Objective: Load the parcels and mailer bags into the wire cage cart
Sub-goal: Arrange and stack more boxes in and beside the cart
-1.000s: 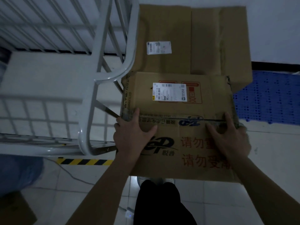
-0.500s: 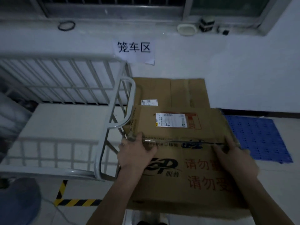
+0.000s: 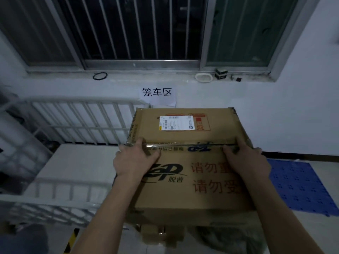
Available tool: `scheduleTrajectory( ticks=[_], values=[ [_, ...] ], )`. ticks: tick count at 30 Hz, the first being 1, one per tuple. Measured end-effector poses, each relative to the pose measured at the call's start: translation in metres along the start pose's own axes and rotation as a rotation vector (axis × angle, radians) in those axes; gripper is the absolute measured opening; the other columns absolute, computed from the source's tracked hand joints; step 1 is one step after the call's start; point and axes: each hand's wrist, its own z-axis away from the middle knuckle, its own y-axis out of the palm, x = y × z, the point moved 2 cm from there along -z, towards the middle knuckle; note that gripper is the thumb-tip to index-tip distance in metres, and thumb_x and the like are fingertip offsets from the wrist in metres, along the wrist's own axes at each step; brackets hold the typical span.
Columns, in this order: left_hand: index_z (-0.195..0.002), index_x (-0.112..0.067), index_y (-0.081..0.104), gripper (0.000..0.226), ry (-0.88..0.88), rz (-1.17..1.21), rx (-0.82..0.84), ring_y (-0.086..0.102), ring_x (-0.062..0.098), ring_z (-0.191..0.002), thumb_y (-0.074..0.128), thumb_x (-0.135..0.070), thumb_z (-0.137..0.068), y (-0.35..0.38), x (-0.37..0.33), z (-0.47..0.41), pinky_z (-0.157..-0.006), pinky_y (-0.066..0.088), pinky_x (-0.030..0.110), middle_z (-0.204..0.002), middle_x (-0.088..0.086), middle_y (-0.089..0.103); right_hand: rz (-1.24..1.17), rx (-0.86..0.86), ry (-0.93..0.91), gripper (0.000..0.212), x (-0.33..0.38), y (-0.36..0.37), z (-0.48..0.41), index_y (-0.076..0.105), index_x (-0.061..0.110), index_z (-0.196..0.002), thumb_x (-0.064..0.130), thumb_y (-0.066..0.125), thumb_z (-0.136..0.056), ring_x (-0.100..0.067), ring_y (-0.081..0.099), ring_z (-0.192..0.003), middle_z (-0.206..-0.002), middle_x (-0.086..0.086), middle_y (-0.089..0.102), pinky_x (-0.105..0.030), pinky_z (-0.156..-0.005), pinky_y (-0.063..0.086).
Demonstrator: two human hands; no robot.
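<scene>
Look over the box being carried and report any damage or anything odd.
The cardboard box, gripped by the left hand and right hand, looks worn. The clear tape along its top seam is wrinkled and loose near the left hand, a dark gap shows between the flaps, and the far right corner is frayed. Nothing spilled.

**Dim room under a barred window**

A barred window [image 3: 128, 28] with dark panes sits above a grey sill [image 3: 146, 72]. Below it, a white wall [image 3: 275, 116] carries a paper sign [image 3: 157, 93]. A dark baseboard [image 3: 302, 156] meets the pale tiled floor [image 3: 328, 231], where a blue perforated mat [image 3: 297, 184] lies.
</scene>
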Motion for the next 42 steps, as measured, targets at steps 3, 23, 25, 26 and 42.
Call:
scheduleTrajectory(
  ticks=[3,23,25,26,42],
  values=[
    [-0.140,-0.039,0.040,0.084,-0.011,0.005,-0.027,0.056,0.035,-0.112,0.040,-0.089,-0.074,-0.017,0.007,-0.005,-0.078,0.045,0.038,-0.123,0.018,0.053,-0.032,-0.008,-0.029,0.076,0.015,-0.008,0.005,0.029,0.040,-0.151,0.081,0.030,-0.088,-0.043,0.051,-0.119,-0.138,-0.021,0.042,-0.046,-0.084,0.049],
    [-0.152,-0.041,0.016,0.082,-0.111,0.096,-0.262,0.056,0.041,-0.106,0.038,-0.081,-0.084,-0.048,0.105,-0.056,-0.074,0.048,0.041,-0.120,0.022,0.050,-0.226,-0.146,-0.115,0.074,0.118,0.011,0.033,0.008,0.045,-0.154,0.070,0.039,-0.091,-0.044,0.052,-0.115,-0.124,-0.026,0.054,-0.053,-0.096,0.047],
    [-0.155,-0.040,0.010,0.087,-0.128,0.098,-0.254,0.055,0.040,-0.109,0.037,-0.082,-0.083,-0.049,0.126,-0.067,-0.078,0.049,0.042,-0.122,0.022,0.049,-0.258,-0.146,-0.092,0.073,0.140,0.019,0.040,0.011,0.045,-0.151,0.071,0.042,-0.090,-0.045,0.051,-0.115,-0.124,-0.026,0.053,-0.054,-0.093,0.048],
    [-0.156,-0.040,0.008,0.089,-0.131,0.100,-0.248,0.055,0.040,-0.110,0.037,-0.082,-0.083,-0.050,0.138,-0.073,-0.079,0.049,0.042,-0.123,0.022,0.048,-0.285,-0.138,-0.082,0.072,0.152,0.024,0.044,0.014,0.044,-0.150,0.070,0.045,-0.090,-0.045,0.051,-0.115,-0.124,-0.026,0.052,-0.055,-0.092,0.048],
    [-0.158,-0.031,0.008,0.100,-0.156,0.083,-0.239,0.052,0.040,-0.114,0.045,-0.083,-0.081,-0.073,0.272,-0.143,-0.083,0.049,0.044,-0.131,0.024,0.045,-0.319,-0.090,0.053,0.106,0.284,0.107,0.101,0.026,0.045,-0.147,0.105,0.029,-0.059,-0.041,0.059,-0.109,-0.125,-0.016,0.057,-0.056,-0.084,0.055]
  ],
)
